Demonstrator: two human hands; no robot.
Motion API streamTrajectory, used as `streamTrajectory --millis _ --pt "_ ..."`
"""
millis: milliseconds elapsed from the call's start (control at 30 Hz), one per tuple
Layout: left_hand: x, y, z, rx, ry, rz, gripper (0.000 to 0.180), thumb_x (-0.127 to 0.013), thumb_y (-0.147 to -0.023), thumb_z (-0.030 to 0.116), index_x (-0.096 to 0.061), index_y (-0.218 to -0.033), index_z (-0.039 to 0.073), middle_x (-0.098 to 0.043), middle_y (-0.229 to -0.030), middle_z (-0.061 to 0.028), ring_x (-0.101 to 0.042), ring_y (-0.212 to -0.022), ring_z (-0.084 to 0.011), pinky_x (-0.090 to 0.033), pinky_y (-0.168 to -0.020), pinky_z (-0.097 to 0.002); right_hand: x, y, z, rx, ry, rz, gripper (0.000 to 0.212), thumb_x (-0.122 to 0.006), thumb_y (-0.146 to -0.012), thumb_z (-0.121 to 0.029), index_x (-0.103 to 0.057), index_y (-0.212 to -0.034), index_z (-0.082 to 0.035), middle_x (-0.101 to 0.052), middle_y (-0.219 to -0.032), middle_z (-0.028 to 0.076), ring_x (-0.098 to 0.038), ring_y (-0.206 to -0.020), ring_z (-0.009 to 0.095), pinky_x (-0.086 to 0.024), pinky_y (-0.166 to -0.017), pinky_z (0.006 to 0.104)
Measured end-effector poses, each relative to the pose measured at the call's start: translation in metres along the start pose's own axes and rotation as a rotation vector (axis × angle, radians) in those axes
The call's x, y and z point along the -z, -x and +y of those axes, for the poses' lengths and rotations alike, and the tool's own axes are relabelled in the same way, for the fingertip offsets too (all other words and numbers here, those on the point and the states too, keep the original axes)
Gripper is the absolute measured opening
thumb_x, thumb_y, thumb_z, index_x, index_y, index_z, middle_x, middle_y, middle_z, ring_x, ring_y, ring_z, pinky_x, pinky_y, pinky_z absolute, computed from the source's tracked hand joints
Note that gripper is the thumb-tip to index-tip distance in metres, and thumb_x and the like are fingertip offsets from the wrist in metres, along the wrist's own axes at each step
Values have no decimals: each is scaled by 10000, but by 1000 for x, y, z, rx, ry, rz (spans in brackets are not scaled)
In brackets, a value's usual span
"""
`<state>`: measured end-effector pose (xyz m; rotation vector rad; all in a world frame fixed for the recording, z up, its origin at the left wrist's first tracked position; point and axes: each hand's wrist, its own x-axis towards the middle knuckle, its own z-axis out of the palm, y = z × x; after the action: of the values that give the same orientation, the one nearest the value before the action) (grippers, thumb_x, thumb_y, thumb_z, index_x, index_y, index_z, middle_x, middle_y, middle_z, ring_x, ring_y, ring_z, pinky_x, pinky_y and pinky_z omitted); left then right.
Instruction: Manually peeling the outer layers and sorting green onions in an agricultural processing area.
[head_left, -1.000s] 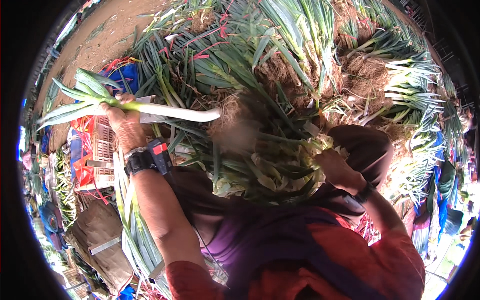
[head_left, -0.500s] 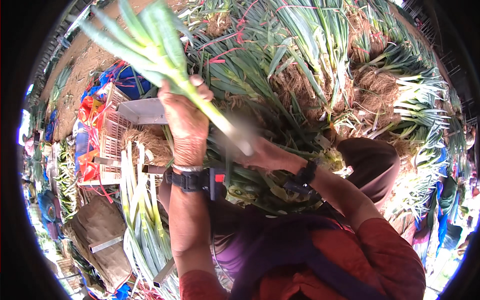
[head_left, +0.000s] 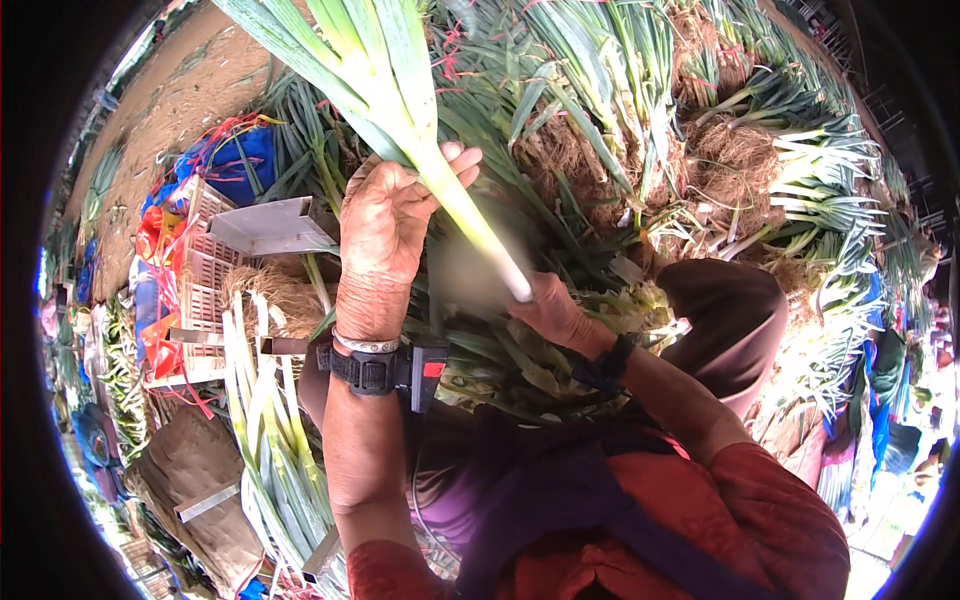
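A leek (head_left: 452,195) with broad green leaves and a pale stalk slants across the upper middle. My left hand (head_left: 395,205) is closed round its stalk, just under where the leaves fan out. At the leek's white lower end, my right hand (head_left: 558,312) is curled against the tip with its fingers pinched there; the fingertips are partly hidden. A blurred brownish patch lies beside that end, and I cannot make out what it is. Loose green leaves (head_left: 500,365) lie below, between my legs.
Bundles of leeks with brown roots (head_left: 735,165) pile up ahead and to the right. On the left are a pale plastic crate (head_left: 200,240), a metal tray (head_left: 265,228), several trimmed leeks (head_left: 265,440), brown cardboard (head_left: 195,470) and a blue bag (head_left: 235,160).
The leek has shifted right and now shows less blur. My right hand has moved right and slightly down, to the tip of the white end. My left hand still grips the stalk.
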<state>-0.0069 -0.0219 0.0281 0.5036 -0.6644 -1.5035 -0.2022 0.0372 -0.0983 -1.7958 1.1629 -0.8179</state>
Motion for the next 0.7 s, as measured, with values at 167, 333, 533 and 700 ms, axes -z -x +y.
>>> streamTrajectory --millis 167,333,533,700 --pt "-8 0 -7 20 0 -3 190 -447 -811 37 -523 -942 -77 -598 -1018 -312 -606 -949 -475 -462 -916 -588 12 10 -12 -127 -351 -258 101 -637 -864 -112 -601 -867 -18 -551 -730 -9 -504 -681 62 -454 -623 251" --pt "-13 -1 -14 20 121 -79 318 -444 -824 24 -503 -1115 -87 -595 -1047 -282 -620 -944 -428 -476 -922 -545 13 22 -17 -10 -405 -231 140 -639 -874 -141 -583 -920 -21 -569 -729 0 -534 -659 87 -457 -604 257" --pt "-23 0 -24 -89 27 -149 274 -562 -890 105 -540 -1130 -26 -614 -1073 -239 -615 -1002 -392 -482 -932 -495 9 22 -23 -67 -53 323 157 -635 -877 -142 -581 -957 -18 -575 -680 -8 -535 -558 99 -454 -525 264" --pt "-5 -3 -27 12 149 -166 250 -576 -900 140 -570 -1102 -7 -636 -1022 -208 -630 -967 -375 -492 -921 -483 22 33 -38 -69 -629 -163 182 -646 -871 -155 -591 -950 -1 -575 -669 3 -523 -523 74 -437 -482 240"
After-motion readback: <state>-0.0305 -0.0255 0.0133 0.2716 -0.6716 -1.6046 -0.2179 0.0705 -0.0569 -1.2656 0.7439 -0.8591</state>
